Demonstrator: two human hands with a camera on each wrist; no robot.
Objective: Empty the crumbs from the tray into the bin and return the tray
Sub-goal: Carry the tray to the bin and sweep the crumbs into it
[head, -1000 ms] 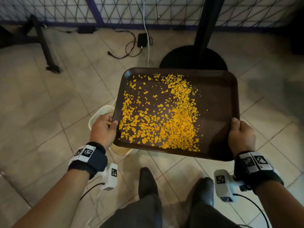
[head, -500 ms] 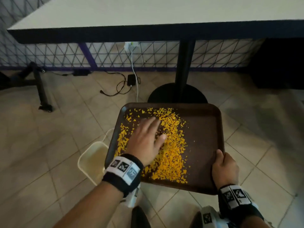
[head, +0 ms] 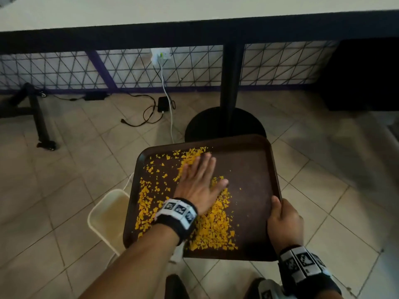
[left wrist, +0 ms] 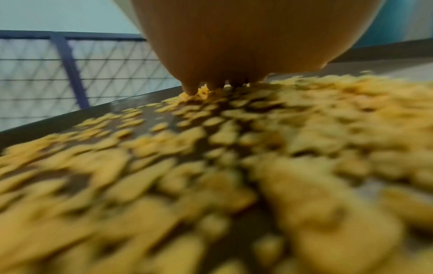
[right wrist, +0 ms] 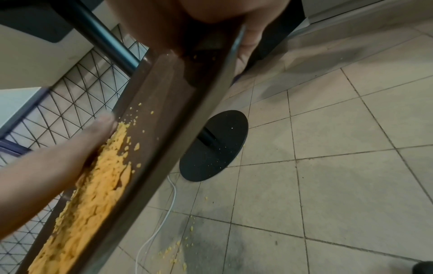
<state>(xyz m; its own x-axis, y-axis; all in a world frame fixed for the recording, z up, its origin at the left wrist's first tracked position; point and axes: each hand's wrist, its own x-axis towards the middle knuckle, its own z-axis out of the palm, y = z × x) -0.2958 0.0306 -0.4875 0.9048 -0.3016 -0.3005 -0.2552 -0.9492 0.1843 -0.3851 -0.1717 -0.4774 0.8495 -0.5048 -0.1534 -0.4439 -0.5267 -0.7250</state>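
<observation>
A dark brown tray [head: 248,169] is held above the tiled floor, strewn with orange crumbs [head: 212,229]. My right hand [head: 282,221] grips its right rim, thumb on top. My left hand [head: 200,180] lies flat on the tray with straight fingers, pressing into the crumbs. In the left wrist view the fingertips [left wrist: 191,90] touch a crumb pile [left wrist: 234,166]. In the right wrist view the tray [right wrist: 164,103] runs diagonally, with the left hand [right wrist: 93,137] against the crumbs [right wrist: 103,178]. A cream bin [head: 108,219] stands on the floor under the tray's left edge, partly hidden.
A white table [head: 172,16] with a black pedestal base [head: 224,124] stands just beyond the tray. Cables and a charger [head: 162,104] lie on the floor by a mesh fence. A few crumbs [right wrist: 178,246] lie scattered on the tiles. My shoes show at the bottom.
My left hand left the tray's left rim and laid itself flat on the crumbs, then slid farther up the tray. The right hand alone holds the tray. The view tilted up.
</observation>
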